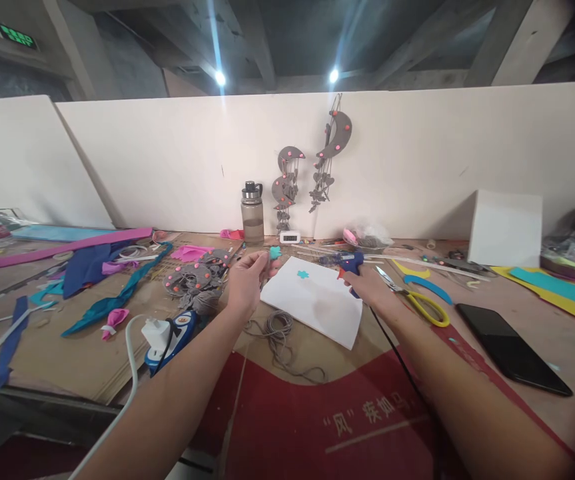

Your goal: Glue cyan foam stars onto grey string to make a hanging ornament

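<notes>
Between the fingertips of my left hand [248, 277] is a small teal flower-shaped cutout [275, 253], raised above the left edge of a white sheet [312, 307]. My right hand [364, 281] is wrapped round a blue glue gun [351, 261], whose nozzle points left over the sheet's far edge. A second teal flower cutout [302, 274] lies flat on the sheet, between my hands. Grey cord [278, 330] is coiled just in front of the sheet. The gun's black cable runs down along my right forearm.
Yellow-handled scissors [424, 308] and a black phone [512, 348] lie to the right. Left are a power strip [174, 340], felt scraps [117, 303] and grey moon pieces [192, 277]. A water bottle [252, 215] stands behind, near hanging moon ornaments [337, 137].
</notes>
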The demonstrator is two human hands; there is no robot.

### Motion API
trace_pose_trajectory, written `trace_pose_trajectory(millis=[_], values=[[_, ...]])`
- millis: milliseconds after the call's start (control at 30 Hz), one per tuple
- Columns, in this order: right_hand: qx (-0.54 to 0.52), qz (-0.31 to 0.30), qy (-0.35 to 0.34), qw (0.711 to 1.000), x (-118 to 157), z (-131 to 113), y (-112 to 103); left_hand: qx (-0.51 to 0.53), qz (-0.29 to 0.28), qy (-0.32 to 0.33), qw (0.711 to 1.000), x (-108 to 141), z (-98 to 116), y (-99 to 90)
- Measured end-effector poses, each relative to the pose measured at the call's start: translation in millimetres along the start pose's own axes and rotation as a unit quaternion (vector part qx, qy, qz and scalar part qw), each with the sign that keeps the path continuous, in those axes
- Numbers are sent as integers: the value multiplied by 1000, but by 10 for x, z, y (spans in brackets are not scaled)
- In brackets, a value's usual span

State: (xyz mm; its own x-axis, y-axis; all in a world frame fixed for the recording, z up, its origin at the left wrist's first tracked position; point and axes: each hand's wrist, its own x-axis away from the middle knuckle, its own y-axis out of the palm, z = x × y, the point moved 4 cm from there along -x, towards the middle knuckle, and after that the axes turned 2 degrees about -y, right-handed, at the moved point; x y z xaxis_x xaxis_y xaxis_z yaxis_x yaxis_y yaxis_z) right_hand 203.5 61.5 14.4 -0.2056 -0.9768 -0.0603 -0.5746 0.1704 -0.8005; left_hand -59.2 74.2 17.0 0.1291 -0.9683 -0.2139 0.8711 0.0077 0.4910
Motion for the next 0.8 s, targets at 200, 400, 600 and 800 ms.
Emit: trace_pose_trajectory(millis=[200,400,600,800], values=[[103,5,31,994,-223,361,66,-143,-31,113,983,121,118,83],[146,156,-63,975,57,51,-7,-341,-41,289,894,261,242,144],[-294,78,-280,911,652,-733,243,-457,-87,476,747,374,292,248],[-559,-41,-153,814,700,-862,566,-499,-97,478,716,418,251,300]])
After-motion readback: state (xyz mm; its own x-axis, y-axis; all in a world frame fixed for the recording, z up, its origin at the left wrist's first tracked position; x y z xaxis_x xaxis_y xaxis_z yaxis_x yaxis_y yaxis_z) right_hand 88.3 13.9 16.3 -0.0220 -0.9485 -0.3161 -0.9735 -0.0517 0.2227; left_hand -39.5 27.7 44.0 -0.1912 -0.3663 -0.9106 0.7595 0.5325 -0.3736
